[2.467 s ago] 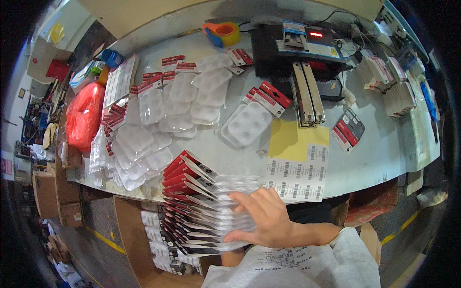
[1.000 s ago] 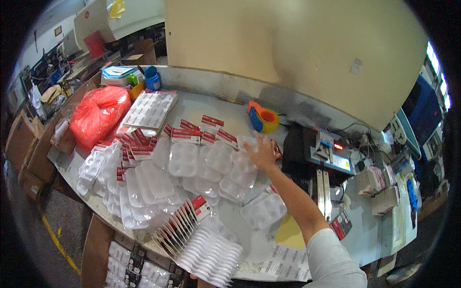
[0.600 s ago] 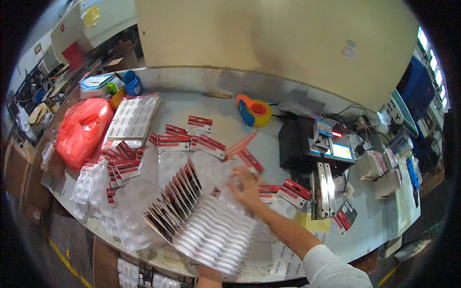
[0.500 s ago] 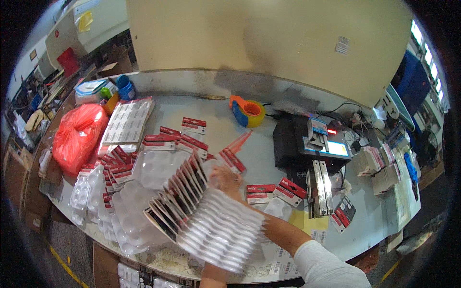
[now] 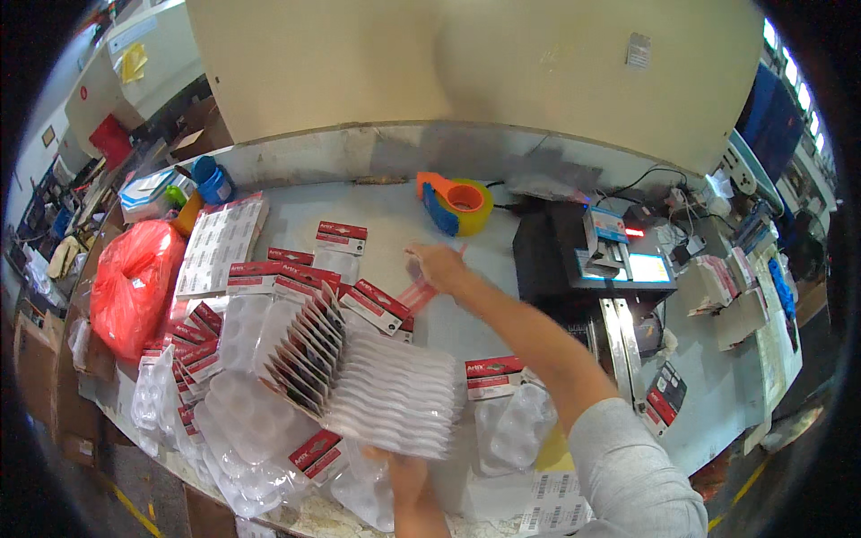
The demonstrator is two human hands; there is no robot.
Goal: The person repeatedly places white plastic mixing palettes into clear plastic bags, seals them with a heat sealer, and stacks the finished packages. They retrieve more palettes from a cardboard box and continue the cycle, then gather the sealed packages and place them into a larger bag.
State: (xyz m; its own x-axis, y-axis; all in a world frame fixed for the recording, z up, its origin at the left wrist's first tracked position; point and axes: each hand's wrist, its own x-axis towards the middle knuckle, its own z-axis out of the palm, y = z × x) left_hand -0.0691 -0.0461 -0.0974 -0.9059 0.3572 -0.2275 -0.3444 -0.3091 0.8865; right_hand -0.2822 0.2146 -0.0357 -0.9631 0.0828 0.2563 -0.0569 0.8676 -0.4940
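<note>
A fanned stack of clear blister packs (image 5: pixel 395 390) with red-and-black header cards tilts over the middle of the table. My left hand (image 5: pixel 399 462) holds it from its near edge, the fingers partly hidden under the plastic. Beyond the stack, my right hand (image 5: pixel 437 267) is closed on a red see-through strip (image 5: pixel 414 296), its ends showing on both sides of the fingers. Loose blister packs (image 5: pixel 247 426) lie left of the stack, and more (image 5: pixel 511 426) lie near my right forearm.
An orange and yellow tape dispenser (image 5: pixel 462 199) stands at the back. To the right is a black machine (image 5: pixel 556 255) with a lit screen and metal rail. A red plastic bag (image 5: pixel 134 287) and label sheets (image 5: pixel 224 242) are on the left. Card stacks (image 5: pixel 717 287) stand far right.
My right hand has moved away from the stack, up and slightly right, onto the red strip. The stack has swung more level in my left hand. The whole view has shifted slightly.
</note>
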